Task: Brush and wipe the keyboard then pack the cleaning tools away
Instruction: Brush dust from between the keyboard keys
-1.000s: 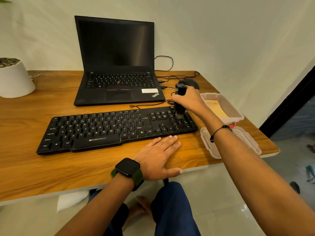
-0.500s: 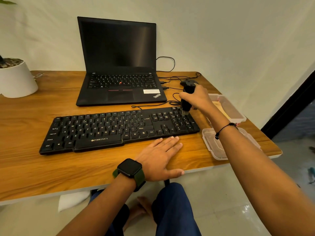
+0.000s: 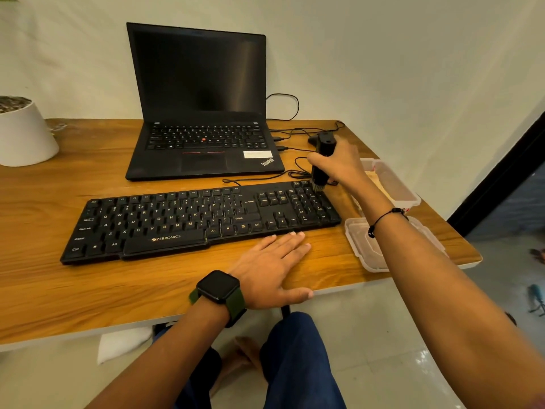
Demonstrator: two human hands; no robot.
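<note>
The right hand (image 3: 342, 165) grips a black brush (image 3: 323, 163) upright, its fingers curled round the handle, with the bristles down on the far right corner of the keyboard (image 3: 200, 219), at the top of the number pad. The keyboard is black and lies across the middle of the wooden desk (image 3: 59, 290), its long side roughly parallel to the near edge. The left hand (image 3: 271, 267) lies flat on the desk just in front of the keyboard's right half, fingers straight and spread, holding nothing; the fingertips reach the keyboard's near edge, though whether they touch it is unclear. A dark watch (image 3: 218, 289) with a green strap sits on the left wrist, and a thin black cord bracelet (image 3: 383, 219) on the right wrist. Behind the keyboard stands an open laptop (image 3: 200, 113) with a dark screen, and cables (image 3: 295, 172) trail from its right side across the desk between laptop and keyboard. To the right of the keyboard, a clear plastic box (image 3: 392, 181) sits near the desk's right edge with something pale yellow inside, partly hidden by the right forearm. Its lid (image 3: 365, 252) lies nearer, just beside the keyboard's right end. A white plant pot (image 3: 23, 134) stands at the far left of the desk.
</note>
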